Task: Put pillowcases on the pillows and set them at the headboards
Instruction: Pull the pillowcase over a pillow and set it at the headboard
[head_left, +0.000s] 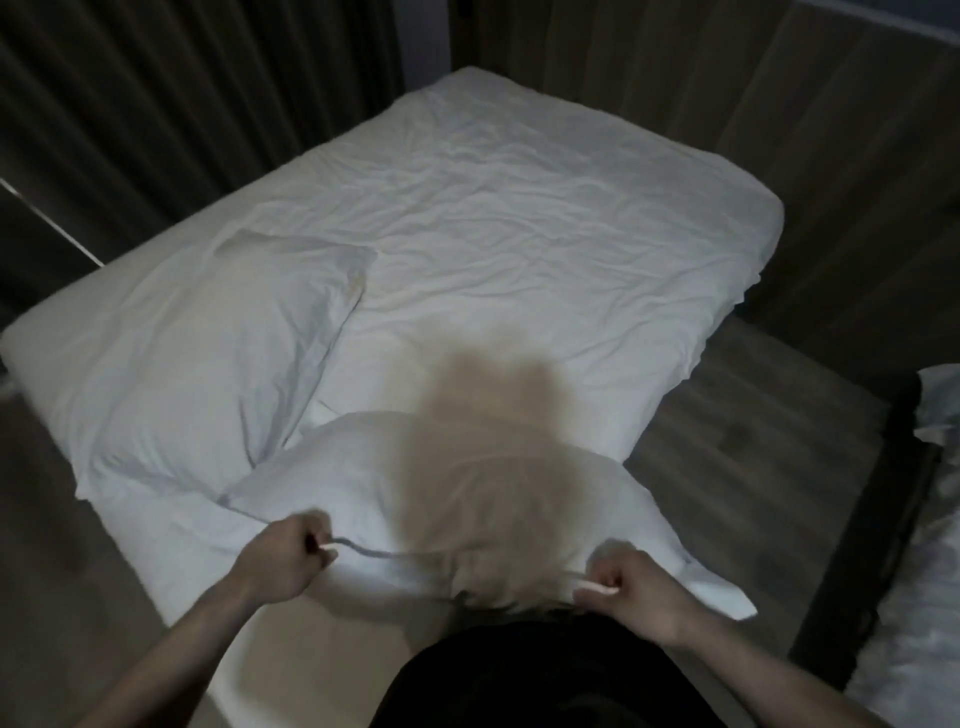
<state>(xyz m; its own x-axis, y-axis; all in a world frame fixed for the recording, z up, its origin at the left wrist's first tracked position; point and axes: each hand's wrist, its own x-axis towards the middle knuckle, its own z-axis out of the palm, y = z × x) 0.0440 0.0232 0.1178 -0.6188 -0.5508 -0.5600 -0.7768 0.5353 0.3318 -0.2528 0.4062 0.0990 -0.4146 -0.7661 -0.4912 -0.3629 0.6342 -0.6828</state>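
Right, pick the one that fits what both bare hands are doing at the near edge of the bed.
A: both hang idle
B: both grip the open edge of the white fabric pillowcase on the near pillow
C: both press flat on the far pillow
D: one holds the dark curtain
B: the left hand and the right hand each curl round the edge of the white fabric pillowcase on the near pillow, though the picture is motion-blurred.

Both hands (283, 561) (636, 587) gripping pillowcase (322, 493) edge, second pillow (208, 364) beside
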